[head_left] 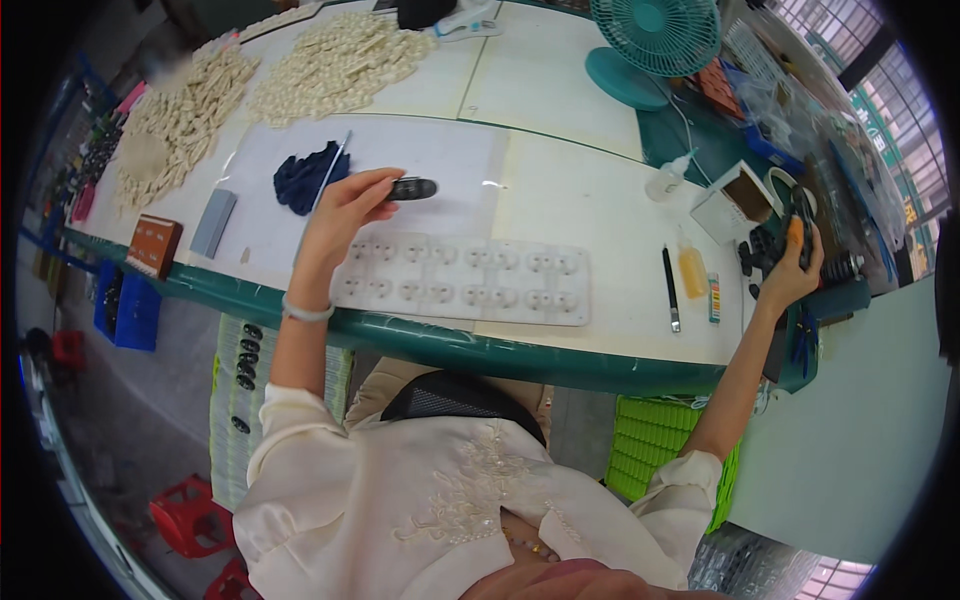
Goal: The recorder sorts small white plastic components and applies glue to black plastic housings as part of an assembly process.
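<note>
My left hand is closed in a pinch on a small glossy black oval piece and holds it above the white sheet. Just below it on the table lies a white moulded tray with two rows of rounded, paired shapes. Behind my left wrist are a crumpled dark blue cloth and a thin pale stick. At the table's right end, my right hand is closed around a dark object with an orange part, whose kind I cannot make out. Several small black pieces lie beside that hand.
Pale piles of small parts cover the back left. A teal fan, dropper bottle, open white box, yellowish bottle and black pen-like tool stand or lie at right. Brown and grey blocks are left.
</note>
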Demonstrator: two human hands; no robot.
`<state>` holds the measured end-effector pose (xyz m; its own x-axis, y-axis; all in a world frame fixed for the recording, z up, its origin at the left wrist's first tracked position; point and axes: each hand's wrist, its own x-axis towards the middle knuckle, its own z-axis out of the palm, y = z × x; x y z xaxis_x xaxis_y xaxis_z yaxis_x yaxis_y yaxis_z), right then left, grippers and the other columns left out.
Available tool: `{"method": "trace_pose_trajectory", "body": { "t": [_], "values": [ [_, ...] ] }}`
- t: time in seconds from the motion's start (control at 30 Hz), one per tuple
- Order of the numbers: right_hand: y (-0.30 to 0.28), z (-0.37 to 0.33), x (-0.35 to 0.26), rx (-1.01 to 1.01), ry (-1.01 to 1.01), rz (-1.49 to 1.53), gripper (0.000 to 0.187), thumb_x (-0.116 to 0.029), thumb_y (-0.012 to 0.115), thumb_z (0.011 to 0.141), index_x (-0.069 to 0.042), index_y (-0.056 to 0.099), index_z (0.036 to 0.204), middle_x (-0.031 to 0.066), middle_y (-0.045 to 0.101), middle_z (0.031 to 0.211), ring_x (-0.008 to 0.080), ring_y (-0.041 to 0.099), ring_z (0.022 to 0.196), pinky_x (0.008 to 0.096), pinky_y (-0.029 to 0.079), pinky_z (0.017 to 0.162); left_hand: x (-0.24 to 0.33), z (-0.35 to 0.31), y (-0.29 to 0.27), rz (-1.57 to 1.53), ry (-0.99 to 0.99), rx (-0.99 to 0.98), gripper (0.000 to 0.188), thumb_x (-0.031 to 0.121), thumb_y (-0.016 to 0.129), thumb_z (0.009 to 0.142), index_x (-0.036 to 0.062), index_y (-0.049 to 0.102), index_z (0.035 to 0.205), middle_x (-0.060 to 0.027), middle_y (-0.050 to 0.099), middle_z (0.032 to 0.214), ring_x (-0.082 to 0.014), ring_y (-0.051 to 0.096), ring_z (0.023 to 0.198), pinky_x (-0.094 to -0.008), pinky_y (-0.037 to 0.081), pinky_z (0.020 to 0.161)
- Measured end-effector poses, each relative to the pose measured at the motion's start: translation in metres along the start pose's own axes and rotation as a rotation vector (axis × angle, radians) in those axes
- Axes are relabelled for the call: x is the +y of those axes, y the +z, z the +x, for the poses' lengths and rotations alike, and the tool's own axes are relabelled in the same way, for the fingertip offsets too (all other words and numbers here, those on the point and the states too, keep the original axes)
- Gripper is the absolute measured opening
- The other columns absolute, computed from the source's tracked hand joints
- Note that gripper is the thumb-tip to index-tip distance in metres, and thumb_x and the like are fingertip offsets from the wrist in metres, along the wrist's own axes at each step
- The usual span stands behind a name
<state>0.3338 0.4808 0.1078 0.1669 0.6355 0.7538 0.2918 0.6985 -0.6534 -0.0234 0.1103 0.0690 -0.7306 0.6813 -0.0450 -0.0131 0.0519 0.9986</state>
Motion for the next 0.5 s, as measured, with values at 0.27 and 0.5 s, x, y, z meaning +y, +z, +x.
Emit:
{"method": "trace_pose_trajectory", "body": {
  "t": [0.27,0.5],
  "values": [
    [0.139,-0.134,-0.11,-0.732,-0.363,0.292,0.036,-0.001,0.072,0.059,-0.007,0.063,0.093,0.0099,0.055,0.104,0.0231,0.057,0.091,0.0282,0.046,0.076,-0.03,0.053,-0.013,0.139,-0.019,-0.232,0.021,0.014,0.056,0.085,-0.0004,0.063,0.098,-0.0028,0.062,0.077,-0.0059,0.056,0.061,-0.0182,0.048,0.057],
    [0.18,-0.157,-0.103,-1.425,-0.334,0.225,0.052,-0.024,0.076,0.062,-0.007,0.057,0.107,0.0121,0.051,0.114,0.0284,0.045,0.11,0.0364,0.036,0.093,-0.028,0.043,-0.025,0.742,0.165,-0.04,0.029,0.021,0.069,0.073,0.0008,0.065,0.094,-0.0107,0.063,0.08,-0.0202,0.059,0.072,-0.0287,0.048,0.067]
  ]
}}
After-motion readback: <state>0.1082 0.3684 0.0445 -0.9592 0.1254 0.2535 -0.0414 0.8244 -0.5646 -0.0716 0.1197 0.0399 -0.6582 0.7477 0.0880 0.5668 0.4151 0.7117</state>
